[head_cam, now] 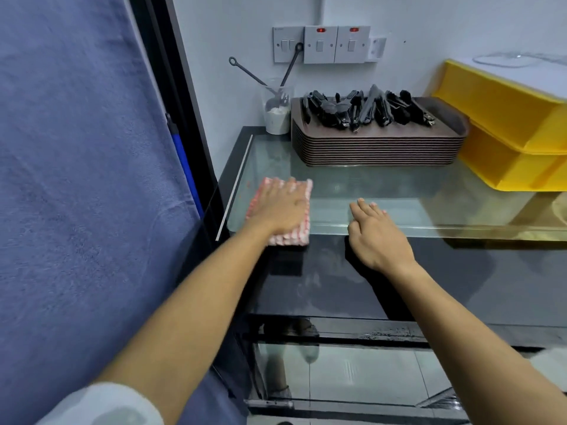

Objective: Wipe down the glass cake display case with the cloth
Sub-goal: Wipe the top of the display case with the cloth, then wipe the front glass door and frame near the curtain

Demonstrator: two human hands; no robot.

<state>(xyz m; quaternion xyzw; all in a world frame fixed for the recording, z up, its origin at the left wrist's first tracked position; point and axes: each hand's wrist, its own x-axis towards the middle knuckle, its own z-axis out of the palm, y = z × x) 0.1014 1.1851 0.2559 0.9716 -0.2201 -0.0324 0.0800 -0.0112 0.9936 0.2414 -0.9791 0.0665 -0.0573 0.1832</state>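
Now the wiping step is in hand. The left hand (282,207) lies flat, fingers straight, and presses the folded pink-and-white checked cloth (299,234) on the flat glass top of the cake display case (383,191), near its left front corner. The right hand (376,233) rests beside it to the right, apart from the cloth, with fingers straight and spread a little; its palm is on the front edge of the glass, and it seems to steady the person.

I judge that the top is only partly done, because the cloth sits at one corner. The next move probably calls for sliding the cloth across the free glass toward the right hand, with even pressure, and for lifting the right hand out of the way. Behind both hands the glass is taken, so those things would need moving to wipe under them.

Counted: one cloth and two hands. Beyond the hands stands one stack of brown plastic trays (377,145), about a dozen trays, with a heap of black tongs (365,110) on it, too tangled to count. Beyond the left hand is one clear cup (277,113) with two long black tools. Far beyond the right hand are two stacked yellow plastic crates (518,139).
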